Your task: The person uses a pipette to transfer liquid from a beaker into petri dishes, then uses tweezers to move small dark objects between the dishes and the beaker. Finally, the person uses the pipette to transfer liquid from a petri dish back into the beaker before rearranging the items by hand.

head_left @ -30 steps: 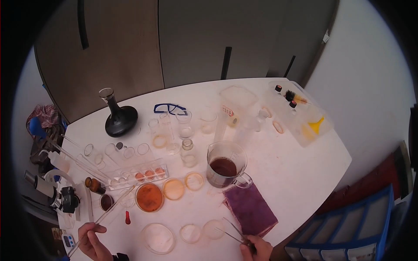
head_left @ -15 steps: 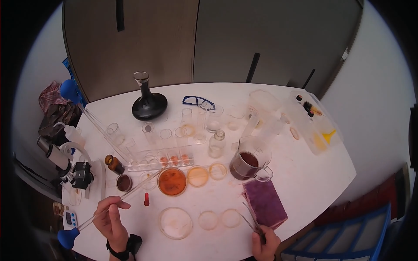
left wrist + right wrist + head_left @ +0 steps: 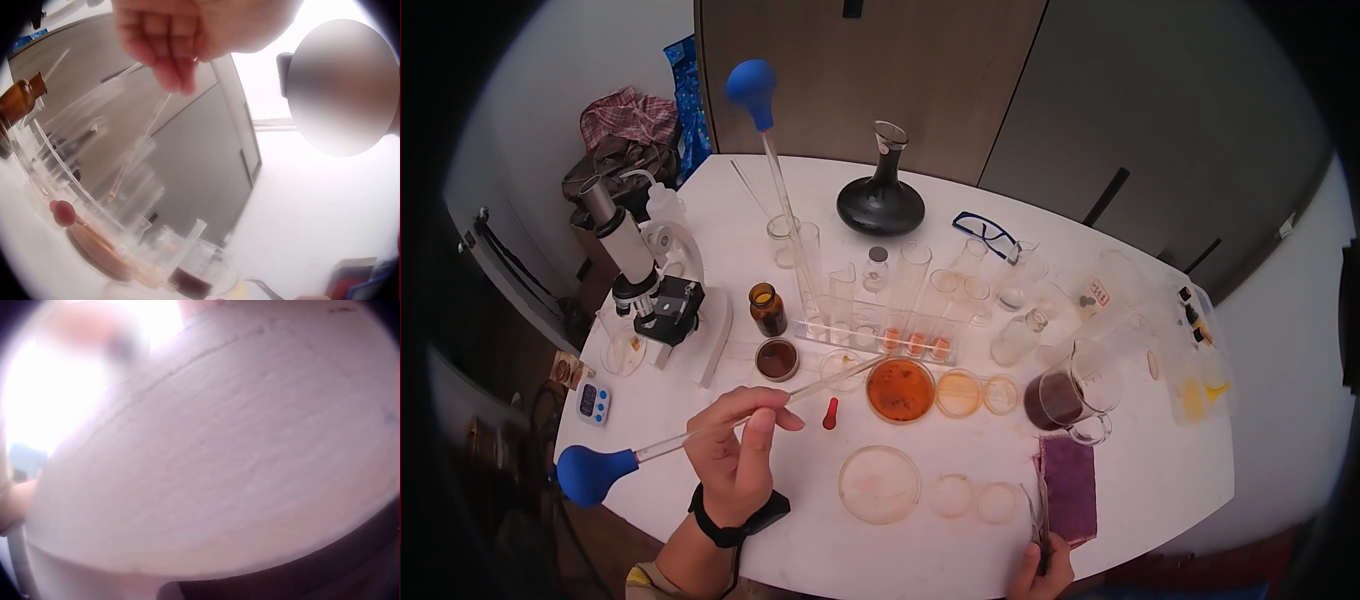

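Note:
My left hand (image 3: 740,455) pinches a glass pipette (image 3: 835,378) between thumb and fingers. Its blue rubber bulb (image 3: 597,475) sticks out at the left, and its tip comes near the rim of a dish of orange-brown liquid (image 3: 901,391). In the left wrist view the fingers (image 3: 159,47) are bent above the slanting pipette (image 3: 150,125). At the front edge of the table, my right hand (image 3: 1045,572) grips metal tweezers (image 3: 1041,520), points upward, beside a folded purple cloth (image 3: 1070,490). The right wrist view shows mostly white tabletop (image 3: 219,444).
Empty-looking glass dishes (image 3: 879,485) lie in front. Behind stand a clear rack (image 3: 880,340), an amber bottle (image 3: 767,310), a second blue-bulbed pipette (image 3: 752,95) and a dark-filled flask (image 3: 881,205). A microscope (image 3: 650,280) is left; a jug of dark liquid (image 3: 1055,400) is right.
The head view has turned left, so the table slides rightward in it. More of the left hand and the pipette's bulb have come into view. The tweezers have swung from slanting left to nearly upright.

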Demonstrator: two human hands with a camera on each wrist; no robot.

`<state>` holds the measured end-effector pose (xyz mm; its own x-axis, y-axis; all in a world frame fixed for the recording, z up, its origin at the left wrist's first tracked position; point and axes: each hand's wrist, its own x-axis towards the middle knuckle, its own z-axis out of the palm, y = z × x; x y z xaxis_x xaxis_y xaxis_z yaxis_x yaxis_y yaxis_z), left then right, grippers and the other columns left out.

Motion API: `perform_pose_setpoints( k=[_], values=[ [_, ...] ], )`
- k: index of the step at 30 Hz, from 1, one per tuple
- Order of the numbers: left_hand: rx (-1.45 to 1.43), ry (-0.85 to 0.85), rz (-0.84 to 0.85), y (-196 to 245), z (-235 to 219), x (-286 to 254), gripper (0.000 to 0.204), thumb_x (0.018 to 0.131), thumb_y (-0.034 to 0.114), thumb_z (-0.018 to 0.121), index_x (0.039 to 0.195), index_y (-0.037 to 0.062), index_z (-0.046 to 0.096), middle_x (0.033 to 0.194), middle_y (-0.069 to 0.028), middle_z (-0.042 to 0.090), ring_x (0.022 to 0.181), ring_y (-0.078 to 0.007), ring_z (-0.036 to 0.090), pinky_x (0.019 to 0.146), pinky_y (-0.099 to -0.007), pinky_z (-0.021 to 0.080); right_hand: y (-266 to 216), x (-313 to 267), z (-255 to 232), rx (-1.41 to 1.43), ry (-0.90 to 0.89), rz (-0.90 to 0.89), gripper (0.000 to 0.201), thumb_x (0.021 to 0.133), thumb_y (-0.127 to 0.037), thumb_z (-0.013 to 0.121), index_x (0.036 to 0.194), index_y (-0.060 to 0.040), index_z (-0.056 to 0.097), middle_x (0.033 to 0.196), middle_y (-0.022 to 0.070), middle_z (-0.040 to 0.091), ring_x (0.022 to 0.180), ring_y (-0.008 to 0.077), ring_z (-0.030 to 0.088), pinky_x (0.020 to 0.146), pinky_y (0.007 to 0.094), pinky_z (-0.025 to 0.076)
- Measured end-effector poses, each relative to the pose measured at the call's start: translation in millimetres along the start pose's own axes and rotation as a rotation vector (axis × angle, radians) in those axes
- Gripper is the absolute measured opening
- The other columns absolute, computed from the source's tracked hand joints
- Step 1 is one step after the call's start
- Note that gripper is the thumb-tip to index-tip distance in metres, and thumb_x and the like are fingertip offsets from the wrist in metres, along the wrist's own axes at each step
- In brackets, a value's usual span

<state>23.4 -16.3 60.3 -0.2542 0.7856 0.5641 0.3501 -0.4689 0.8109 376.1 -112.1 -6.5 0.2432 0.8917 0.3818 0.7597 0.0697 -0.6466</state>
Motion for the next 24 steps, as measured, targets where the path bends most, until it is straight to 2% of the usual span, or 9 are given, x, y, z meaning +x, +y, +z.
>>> perform_pose_setpoints(
  k=[5,7,9,12,21,24],
  values=[
    [-0.033,0.01,0.02,2,5,-3,0.018,0.097,0.007,0.051,0.103,-0.0055,0.063,0.077,-0.0118,0.067,0.07,-0.0161,0.064,0.063,-0.0252,0.047,-2,-1,0,0.001,-0.008,0.054,0.028,0.096,-0.018,0.062,0.114,0.0044,0.062,0.095,0.0189,0.066,0.082,0.0294,0.064,0.076,0.0367,0.051],
    [0.02,-0.091,0.062,7,4,-2,0.017,0.095,0.008,0.053,0.098,-0.005,0.065,0.076,-0.0128,0.067,0.068,-0.0168,0.065,0.063,-0.0269,0.048,0,-1,0,-0.003,-0.001,0.038,0.028,0.096,-0.017,0.062,0.114,0.0045,0.062,0.094,0.019,0.067,0.081,0.0293,0.064,0.076,0.0365,0.051],
    [0.021,-0.077,0.054,12,8,-1,0.014,0.091,0.007,0.057,0.094,-0.0035,0.066,0.074,-0.013,0.068,0.067,-0.0183,0.065,0.063,-0.0289,0.049,1,-1,1,-0.007,0.002,0.021,0.028,0.096,-0.017,0.062,0.113,0.0046,0.062,0.093,0.019,0.067,0.081,0.0291,0.063,0.076,0.0363,0.051],
    [0.116,-0.171,0.19,10,9,-1,0.012,0.083,0.002,0.061,0.093,-0.0001,0.068,0.073,-0.0095,0.07,0.064,-0.0215,0.064,0.062,-0.0303,0.05,1,-2,2,-0.013,0.008,0.018,0.028,0.097,-0.017,0.061,0.113,0.0052,0.062,0.092,0.0195,0.067,0.079,0.029,0.063,0.075,0.0361,0.051],
    [0.125,-0.209,0.25,9,14,-5,0.013,0.081,0.001,0.061,0.092,0.0014,0.068,0.073,-0.0071,0.071,0.063,-0.0226,0.064,0.061,-0.0311,0.051,6,-5,1,-0.033,0.068,-0.002,0.029,0.098,-0.018,0.059,0.112,0.0065,0.062,0.09,0.02,0.066,0.079,0.0308,0.062,0.075,0.036,0.051],
    [0.122,-0.201,0.232,11,14,-5,0.012,0.082,0.001,0.061,0.092,0.0018,0.068,0.073,-0.0074,0.071,0.063,-0.023,0.064,0.06,-0.031,0.05,13,-8,0,0.037,0.062,0.025,0.028,0.098,-0.017,0.059,0.111,0.0067,0.061,0.094,0.0211,0.064,0.084,0.0328,0.061,0.08,0.0374,0.05]
  ],
)
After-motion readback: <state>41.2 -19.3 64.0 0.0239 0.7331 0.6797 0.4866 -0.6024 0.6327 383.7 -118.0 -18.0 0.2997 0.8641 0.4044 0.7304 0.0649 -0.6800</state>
